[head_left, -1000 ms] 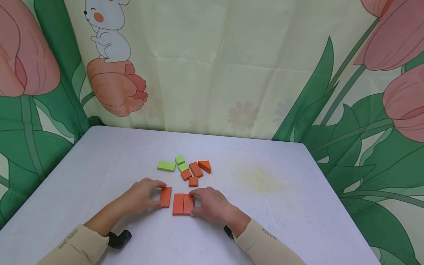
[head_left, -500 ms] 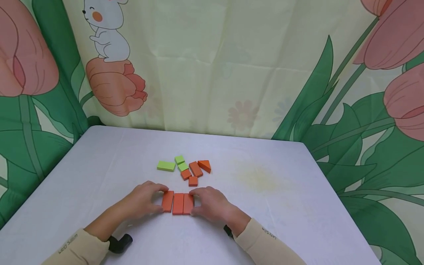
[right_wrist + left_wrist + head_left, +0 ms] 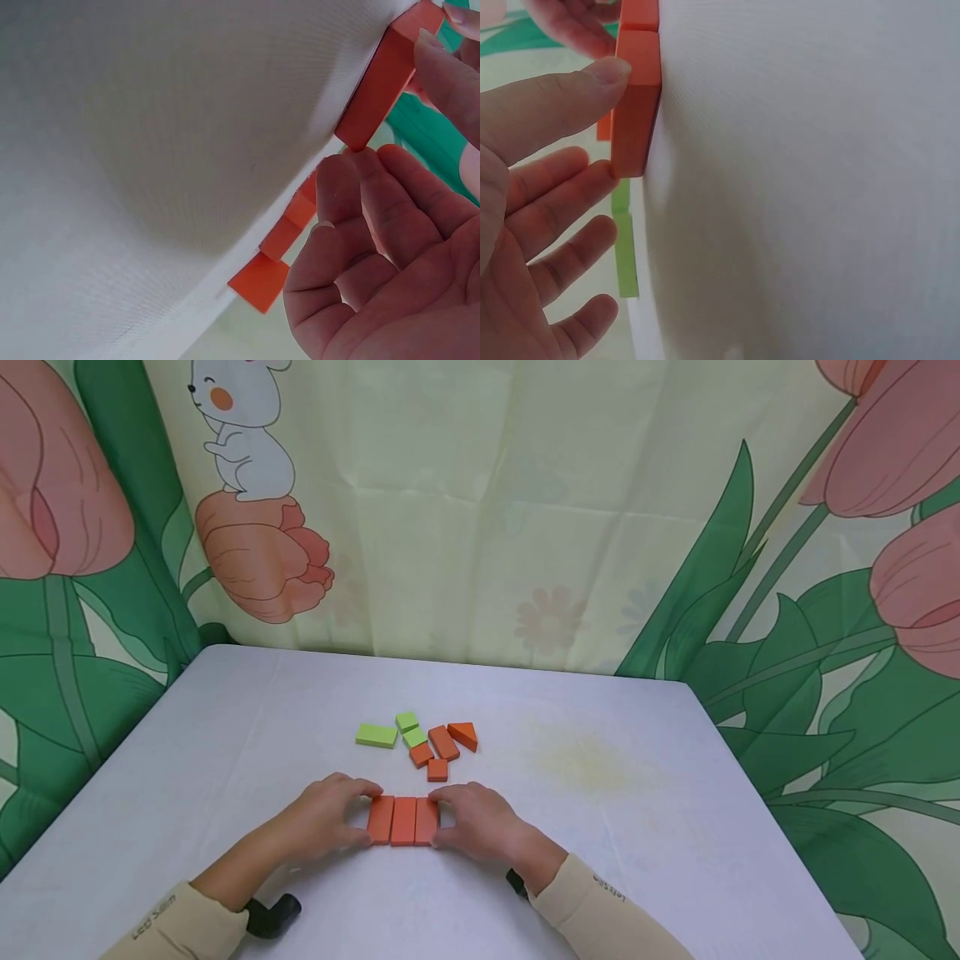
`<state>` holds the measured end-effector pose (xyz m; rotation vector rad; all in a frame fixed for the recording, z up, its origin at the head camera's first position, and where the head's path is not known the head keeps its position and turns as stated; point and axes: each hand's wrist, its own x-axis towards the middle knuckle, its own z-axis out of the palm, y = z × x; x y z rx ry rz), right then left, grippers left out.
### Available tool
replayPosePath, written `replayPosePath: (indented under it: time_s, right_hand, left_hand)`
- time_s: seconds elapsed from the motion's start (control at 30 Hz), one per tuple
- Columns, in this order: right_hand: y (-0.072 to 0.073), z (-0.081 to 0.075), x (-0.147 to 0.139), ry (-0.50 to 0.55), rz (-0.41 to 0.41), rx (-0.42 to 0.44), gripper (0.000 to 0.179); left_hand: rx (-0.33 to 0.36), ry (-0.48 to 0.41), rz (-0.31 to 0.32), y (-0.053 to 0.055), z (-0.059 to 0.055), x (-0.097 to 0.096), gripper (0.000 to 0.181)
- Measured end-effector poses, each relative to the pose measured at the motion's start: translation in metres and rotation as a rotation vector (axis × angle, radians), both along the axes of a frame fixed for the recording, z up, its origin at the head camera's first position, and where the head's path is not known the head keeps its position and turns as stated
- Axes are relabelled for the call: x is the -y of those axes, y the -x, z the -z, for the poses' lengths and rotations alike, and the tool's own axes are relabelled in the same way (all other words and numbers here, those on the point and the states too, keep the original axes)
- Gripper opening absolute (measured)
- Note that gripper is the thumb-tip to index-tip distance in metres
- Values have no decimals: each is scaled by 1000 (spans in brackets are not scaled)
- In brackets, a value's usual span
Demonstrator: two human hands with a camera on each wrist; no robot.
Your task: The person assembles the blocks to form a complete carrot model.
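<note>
Three flat orange-red rectangular blocks lie side by side in the head view: a left block (image 3: 381, 820), a middle block (image 3: 403, 821) and a right block (image 3: 427, 821). My left hand (image 3: 330, 814) pinches the left block by its near and far ends, thumb on the near end. In the left wrist view its thumb (image 3: 592, 82) and a fingertip meet the block (image 3: 636, 127), the other fingers spread. My right hand (image 3: 480, 827) pinches the right block the same way. The right wrist view shows that block (image 3: 379, 82) between thumb and fingertips.
Beyond the hands lie green blocks (image 3: 377, 736), small orange blocks (image 3: 437, 770), a longer orange block (image 3: 444, 743) and an orange triangular block (image 3: 463, 737). A white-covered table (image 3: 637, 860) bears them all. A printed curtain (image 3: 465, 510) hangs behind its far edge.
My left hand has slid the left block right and slightly nearer, closing the gap to the middle block and lining up the ends. My right hand has stayed at the right block.
</note>
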<state>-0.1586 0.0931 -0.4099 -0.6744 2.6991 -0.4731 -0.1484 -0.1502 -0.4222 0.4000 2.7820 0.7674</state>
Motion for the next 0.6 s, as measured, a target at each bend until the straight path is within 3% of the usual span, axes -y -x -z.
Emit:
replayPosePath:
  time_s: [0.6]
  right_hand:
    - [-1,0,0,0,-9,-20,56]
  left_hand:
    - [-40,5,21,-1,2,0,58]
